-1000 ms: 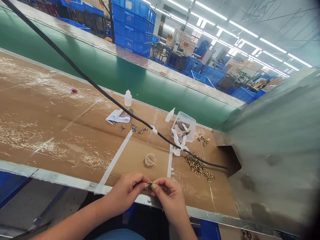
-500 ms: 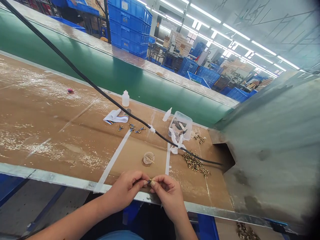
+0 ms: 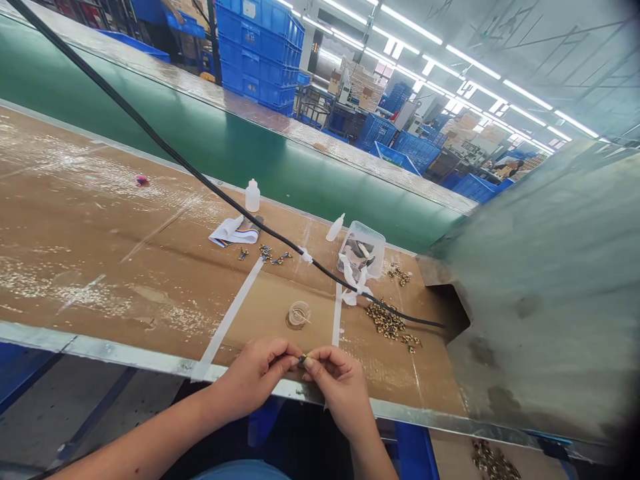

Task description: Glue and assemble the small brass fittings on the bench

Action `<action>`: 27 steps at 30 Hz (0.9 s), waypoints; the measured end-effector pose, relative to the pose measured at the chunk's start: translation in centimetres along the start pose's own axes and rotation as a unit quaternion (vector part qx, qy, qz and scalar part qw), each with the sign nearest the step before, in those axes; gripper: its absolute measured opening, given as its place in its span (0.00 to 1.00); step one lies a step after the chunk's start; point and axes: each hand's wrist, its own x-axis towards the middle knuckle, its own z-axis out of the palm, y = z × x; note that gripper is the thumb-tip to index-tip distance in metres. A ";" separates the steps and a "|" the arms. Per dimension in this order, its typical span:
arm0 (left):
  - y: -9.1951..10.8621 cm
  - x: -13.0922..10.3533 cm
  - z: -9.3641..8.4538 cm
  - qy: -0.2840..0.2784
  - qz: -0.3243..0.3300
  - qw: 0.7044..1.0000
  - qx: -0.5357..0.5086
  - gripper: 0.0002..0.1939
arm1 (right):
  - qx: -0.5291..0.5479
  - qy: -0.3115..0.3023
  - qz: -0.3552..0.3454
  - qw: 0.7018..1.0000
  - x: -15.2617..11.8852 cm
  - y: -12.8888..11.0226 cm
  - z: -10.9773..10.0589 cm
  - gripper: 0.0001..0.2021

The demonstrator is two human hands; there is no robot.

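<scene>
Between my two hands, over the near edge of the bench, is a small gold-and-blue metal piece [image 3: 302,359], mostly covered by fingertips. My left hand [image 3: 267,370] pinches it from the left, thumb against forefinger. From the other side my right hand [image 3: 337,380] pinches the same piece, its other fingers curled. Just beyond them stands a small clear cup [image 3: 300,313] with a thin stick in it. Similar blue-and-gold pieces [image 3: 266,253] lie farther back to the left. A pile of gold-and-dark pieces [image 3: 387,321] lies to the right.
A black cable [image 3: 165,143] slants across the bench. Behind it are a white bottle [image 3: 253,196], a smaller dropper bottle [image 3: 335,228], a striped ribbon [image 3: 234,232] and a clear plastic box [image 3: 373,250]. A metal panel [image 3: 540,320] rises at right; a green conveyor belt [image 3: 320,177] runs behind.
Both hands stay pinched on the small piece, with only slight finger shifts. The whole view has moved a little; the things on the bench lie as before.
</scene>
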 end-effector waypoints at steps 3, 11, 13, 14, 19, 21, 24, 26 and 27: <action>-0.1 -0.1 0.0 -0.001 0.004 1.000 0.001 0.11 | -0.003 0.001 -0.001 1.000 -0.1 0.0 0.0 0.10; -0.2 -0.1 0.0 0.003 0.008 1.000 -0.007 0.10 | -0.005 -0.001 -0.001 1.000 -0.1 -0.2 0.0 0.11; -0.1 -0.1 0.0 0.002 0.008 1.000 -0.008 0.10 | -0.007 -0.001 -0.005 1.000 -0.1 -0.1 0.0 0.11; -0.1 -0.1 0.0 0.002 0.008 1.000 -0.007 0.10 | -0.007 0.000 -0.007 1.000 -0.1 -0.1 0.0 0.11; -0.2 -0.2 0.0 0.008 0.003 1.000 -0.006 0.10 | -0.006 0.003 -0.021 1.000 -0.3 -0.1 0.1 0.09; -0.2 -0.1 0.1 0.011 0.003 1.000 -0.011 0.09 | -0.009 0.012 -0.032 0.999 -0.5 0.0 0.1 0.08; -0.2 0.1 0.1 0.016 -0.001 0.999 -0.036 0.09 | -0.022 0.034 -0.058 0.998 -0.7 0.3 0.2 0.06; -0.2 0.1 0.1 0.015 -0.014 0.997 -0.070 0.08 | -0.050 0.054 -0.089 0.993 -0.9 0.6 0.2 0.04; -0.2 0.1 0.0 0.009 -0.020 0.995 -0.093 0.08 | -0.066 0.062 -0.108 0.990 -1.0 0.6 0.2 0.03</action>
